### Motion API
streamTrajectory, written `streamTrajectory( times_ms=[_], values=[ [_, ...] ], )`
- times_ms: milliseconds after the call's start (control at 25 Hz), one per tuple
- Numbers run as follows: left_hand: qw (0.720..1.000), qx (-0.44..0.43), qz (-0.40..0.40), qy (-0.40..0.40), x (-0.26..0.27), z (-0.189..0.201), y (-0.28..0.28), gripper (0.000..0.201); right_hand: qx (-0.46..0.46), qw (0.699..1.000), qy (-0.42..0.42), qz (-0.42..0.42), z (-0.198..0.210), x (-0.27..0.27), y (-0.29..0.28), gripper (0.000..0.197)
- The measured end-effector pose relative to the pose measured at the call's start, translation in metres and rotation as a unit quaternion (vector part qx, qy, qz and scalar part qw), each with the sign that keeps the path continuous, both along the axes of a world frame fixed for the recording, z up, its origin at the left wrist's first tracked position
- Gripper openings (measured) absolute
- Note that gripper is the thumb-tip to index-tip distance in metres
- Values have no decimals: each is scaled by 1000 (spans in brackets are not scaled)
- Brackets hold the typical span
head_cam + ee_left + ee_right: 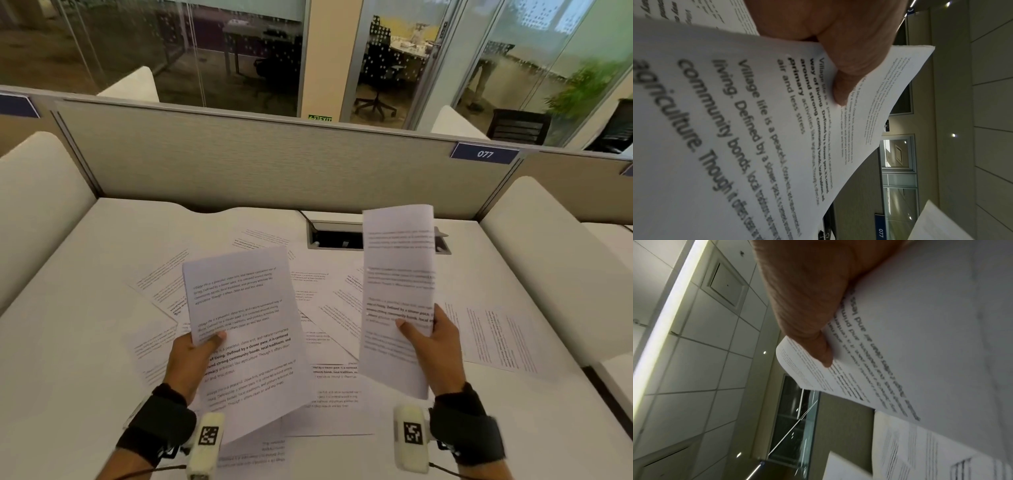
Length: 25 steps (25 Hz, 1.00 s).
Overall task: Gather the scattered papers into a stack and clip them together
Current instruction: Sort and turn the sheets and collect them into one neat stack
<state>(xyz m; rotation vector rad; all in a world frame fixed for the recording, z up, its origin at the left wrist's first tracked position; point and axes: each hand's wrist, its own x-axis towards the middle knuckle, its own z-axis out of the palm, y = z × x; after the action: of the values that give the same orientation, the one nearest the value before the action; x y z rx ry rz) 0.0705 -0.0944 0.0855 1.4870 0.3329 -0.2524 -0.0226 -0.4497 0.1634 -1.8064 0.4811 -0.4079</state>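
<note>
Many loose papers across white desk

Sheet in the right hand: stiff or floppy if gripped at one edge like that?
Probably floppy: the sheet curls along its length where the right hand pinches its side. Likely light, since a thumb-and-finger grip holds it up. It may well sag if tilted flat, as the left hand's bundle also bows.

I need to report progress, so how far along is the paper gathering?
Early. Done: a few sheets lifted. In hand: the left hand holds one bundle, the right hand another sheet. Left: many loose papers on the desk, then clipping.
</note>
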Motion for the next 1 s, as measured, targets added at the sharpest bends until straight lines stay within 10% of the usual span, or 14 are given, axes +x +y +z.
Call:
streamTrajectory(
  times_ms=[280,520,1000],
  values=[
    [999,-30,-26,-18,-1,13,-26,17,55,987,13,150,2,11,51,23],
    [996,-78,-27,-17,-11,24,-35,23,-59,989,62,120,-22,19,81,21],
    [990,-101,-70,-72,-25,31,-51,77,-199,953,160,162,-41,19,126,71]
  ],
)
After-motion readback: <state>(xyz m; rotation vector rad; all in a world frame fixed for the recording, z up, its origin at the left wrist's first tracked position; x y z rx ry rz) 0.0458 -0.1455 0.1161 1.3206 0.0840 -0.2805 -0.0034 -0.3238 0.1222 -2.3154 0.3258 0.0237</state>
